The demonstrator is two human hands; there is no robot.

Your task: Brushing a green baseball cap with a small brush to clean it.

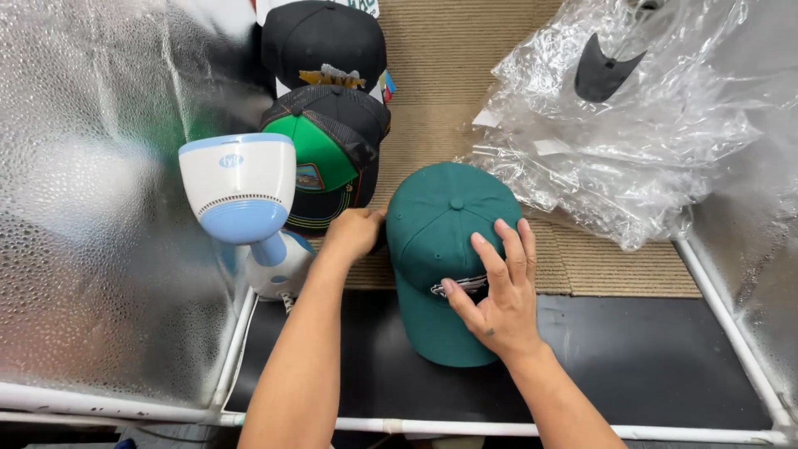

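A dark green baseball cap (436, 241) lies crown-up in the middle, its brim pointing toward me over the black mat (648, 357). My right hand (499, 295) rests flat on the cap's front panel, fingers spread over a small embroidered patch. My left hand (353, 233) grips the cap's left edge with curled fingers.
A green and black mesh cap (332, 150) and a black cap (320, 37) sit in a row behind. A white and blue handheld steamer (241, 195) stands at the left. Crumpled clear plastic bags (632, 133) with a dark cap inside lie at right. Silver reflective walls and white pipe frame surround a tan mat (449, 75).
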